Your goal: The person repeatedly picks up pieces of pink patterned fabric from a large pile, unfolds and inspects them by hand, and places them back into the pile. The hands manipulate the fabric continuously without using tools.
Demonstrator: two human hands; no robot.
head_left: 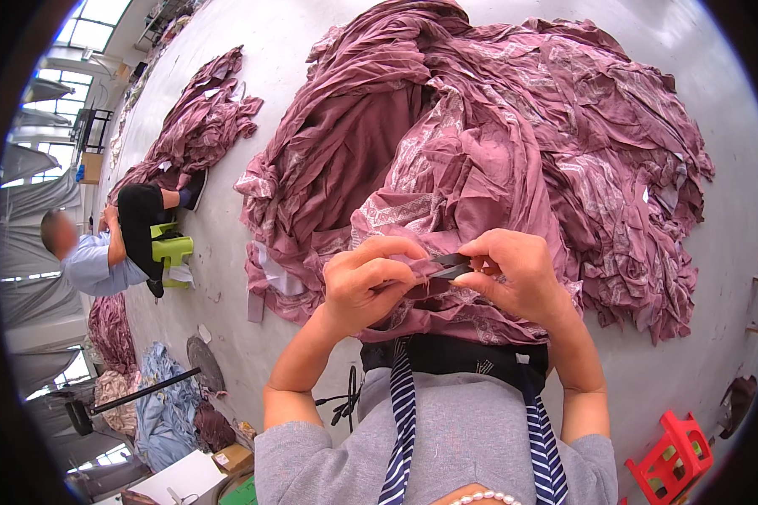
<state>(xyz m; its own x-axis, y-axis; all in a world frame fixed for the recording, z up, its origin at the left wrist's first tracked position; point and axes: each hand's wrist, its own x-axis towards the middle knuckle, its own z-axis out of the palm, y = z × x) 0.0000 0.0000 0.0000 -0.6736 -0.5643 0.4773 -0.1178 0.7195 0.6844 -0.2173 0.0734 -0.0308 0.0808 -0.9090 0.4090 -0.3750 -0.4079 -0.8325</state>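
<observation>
Dusty-pink patterned cloth lies over my lap and spreads into a big crumpled heap on the floor in front of me. My left hand pinches an edge of this cloth between thumb and fingers. In my right hand are small dark thread snips, their two blades apart and pointing left. The blade tips are at the cloth edge close to my left fingertips. Loose threads seem to show there, too fine to make out well. My right fingers cover the snips' handle.
At the left a person sits by a green stool with another pink cloth pile. Blue cloth and a black pole lie at the lower left. A red stool stands at the lower right.
</observation>
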